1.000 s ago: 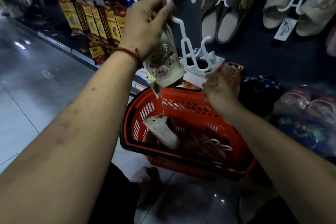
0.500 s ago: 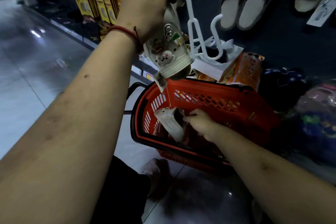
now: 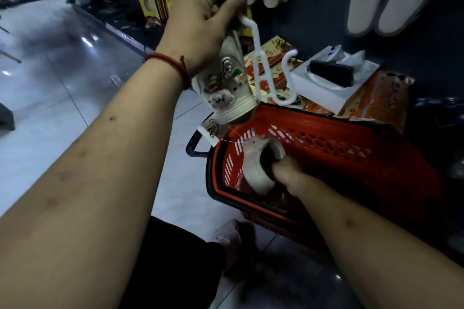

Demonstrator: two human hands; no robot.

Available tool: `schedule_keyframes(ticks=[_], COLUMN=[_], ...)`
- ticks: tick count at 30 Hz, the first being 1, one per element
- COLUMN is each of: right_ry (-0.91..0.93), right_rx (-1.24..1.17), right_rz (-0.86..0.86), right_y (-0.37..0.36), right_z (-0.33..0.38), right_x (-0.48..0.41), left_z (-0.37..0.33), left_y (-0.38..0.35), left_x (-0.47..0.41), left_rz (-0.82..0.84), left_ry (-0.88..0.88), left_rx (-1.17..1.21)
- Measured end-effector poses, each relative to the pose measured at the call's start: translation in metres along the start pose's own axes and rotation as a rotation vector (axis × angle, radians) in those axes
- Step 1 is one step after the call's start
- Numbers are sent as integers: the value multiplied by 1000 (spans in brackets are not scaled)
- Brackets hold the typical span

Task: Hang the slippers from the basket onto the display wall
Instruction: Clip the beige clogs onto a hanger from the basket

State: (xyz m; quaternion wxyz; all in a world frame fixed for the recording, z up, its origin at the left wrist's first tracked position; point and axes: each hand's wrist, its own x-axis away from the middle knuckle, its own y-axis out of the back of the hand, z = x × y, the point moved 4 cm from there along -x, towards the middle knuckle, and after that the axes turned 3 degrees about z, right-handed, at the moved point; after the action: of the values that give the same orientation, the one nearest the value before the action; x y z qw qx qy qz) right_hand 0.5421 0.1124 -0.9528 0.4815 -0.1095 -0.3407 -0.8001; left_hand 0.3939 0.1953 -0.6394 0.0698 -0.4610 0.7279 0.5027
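Down in the red basket (image 3: pixel 376 165), your right hand (image 3: pixel 288 174) hooks its fingers inside a cream slipper (image 3: pixel 253 170), gripping it, while above the rim your left hand (image 3: pixel 203 25) clenches the charm-covered slipper (image 3: pixel 226 88) and its white hanger (image 3: pixel 258 60).

Red basket (image 3: pixel 334 155) with black rim at 4 o'clock, cream slipper (image 3: pixel 226 88) with little cartoon charms, white hanger (image 3: pixel 261 68), red string bracelet (image 3: pixel 168 63), grey slippers (image 3: pixel 384 5) at 1 o'clock
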Motion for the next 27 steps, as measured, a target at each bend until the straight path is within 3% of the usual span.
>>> schedule_keyframes(ticks=[4,8,20,27], right_ry=[184,381,666,873], right_rx=[-189,-196,-174,-178], right_rz=[-174,-275,-583,-634], right_y=[37,83,138,152], right_z=[39,70,79,85], right_x=[25,55,108,134], left_z=[11,9,-29,-33], left_y=[0,-8,-32,-36], left_x=[13,24,30,28], left_rz=[27,62,144,180], left_ry=[83,160,182,252], left_rx=[-17,-38,-38,-5])
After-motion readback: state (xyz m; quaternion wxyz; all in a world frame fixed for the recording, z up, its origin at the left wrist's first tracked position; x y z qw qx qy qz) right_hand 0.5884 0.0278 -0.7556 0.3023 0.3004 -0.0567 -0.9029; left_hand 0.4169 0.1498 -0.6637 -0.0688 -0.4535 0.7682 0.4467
